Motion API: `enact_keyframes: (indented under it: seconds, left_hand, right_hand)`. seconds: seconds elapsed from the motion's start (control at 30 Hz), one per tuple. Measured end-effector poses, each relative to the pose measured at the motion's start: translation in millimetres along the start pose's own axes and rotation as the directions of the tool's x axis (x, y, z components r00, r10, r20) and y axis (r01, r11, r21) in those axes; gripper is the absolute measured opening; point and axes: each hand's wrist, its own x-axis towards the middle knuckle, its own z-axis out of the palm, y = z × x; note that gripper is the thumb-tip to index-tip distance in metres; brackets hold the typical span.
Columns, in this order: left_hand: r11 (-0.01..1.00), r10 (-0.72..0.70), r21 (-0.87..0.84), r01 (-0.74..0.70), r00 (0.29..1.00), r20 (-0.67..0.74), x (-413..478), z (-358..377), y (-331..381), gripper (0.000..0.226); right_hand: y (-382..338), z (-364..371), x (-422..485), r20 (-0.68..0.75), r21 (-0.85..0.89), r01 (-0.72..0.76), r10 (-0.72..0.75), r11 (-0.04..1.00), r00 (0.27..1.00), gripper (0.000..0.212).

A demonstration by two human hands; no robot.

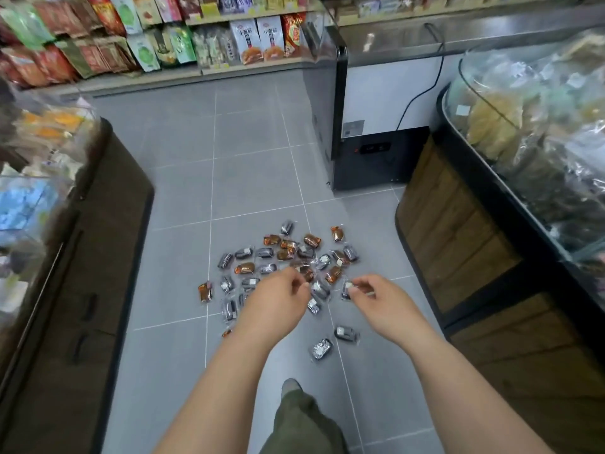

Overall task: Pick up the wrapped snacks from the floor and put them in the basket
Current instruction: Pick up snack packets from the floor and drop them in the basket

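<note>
Several small wrapped snacks (288,257), some dark and silvery, some orange-brown, lie scattered on the grey tiled floor. Two more lie apart nearer me: a silver wrapped snack (321,348) and a dark wrapped snack (346,333). My left hand (278,299) hangs over the near side of the pile with its fingers loosely curled. My right hand (376,298) hovers at the pile's right edge, its fingertips over a dark snack (345,291). Both hands look well above the floor and I see nothing held in them. No basket is in view.
A dark counter (98,257) lines the left side. A wooden display stand (458,240) heaped with bagged goods is on the right, and a chest freezer (383,119) with a black cable stands behind it. Snack shelves (196,44) fill the far wall. My leg and shoe (291,388) are below.
</note>
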Motion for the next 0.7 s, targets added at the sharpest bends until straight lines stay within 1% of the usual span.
enact_keyframes:
  seconds: [0.17, 0.33, 0.5, 0.63, 0.7]
  left_hand:
    - [0.998, 0.040, 0.050, -0.043, 0.997, 0.060, 78.8, -22.4, -11.6, 0.018]
    - [0.996, 0.050, 0.070, -0.058, 0.993, 0.110, 140.7, -20.9, -16.7, 0.019]
    - [0.997, 0.024, 0.069, -0.035, 0.989, 0.149, 185.4, 19.4, -26.0, 0.025]
    - [0.998, -0.034, 0.064, 0.023, 0.984, 0.177, 214.0, 69.1, -37.4, 0.033]
    - [0.996, -0.083, 0.058, 0.073, 0.981, 0.177, 226.5, 98.7, -47.9, 0.036]
  right_hand:
    - [-21.5, 8.3, 70.3, 0.000, -0.021, -0.068, 0.068, 0.997, 0.998, 0.027]
    - [-18.0, 13.3, 124.9, 0.018, -0.067, -0.110, 0.111, 0.992, 0.994, 0.033]
    - [13.1, 18.3, 172.6, 0.081, -0.168, -0.148, 0.164, 0.975, 0.983, 0.039]
    - [54.9, 28.3, 212.1, 0.138, -0.214, -0.190, 0.222, 0.958, 0.965, 0.045]
    - [79.2, 36.8, 232.4, 0.165, -0.242, -0.193, 0.236, 0.951, 0.958, 0.048]
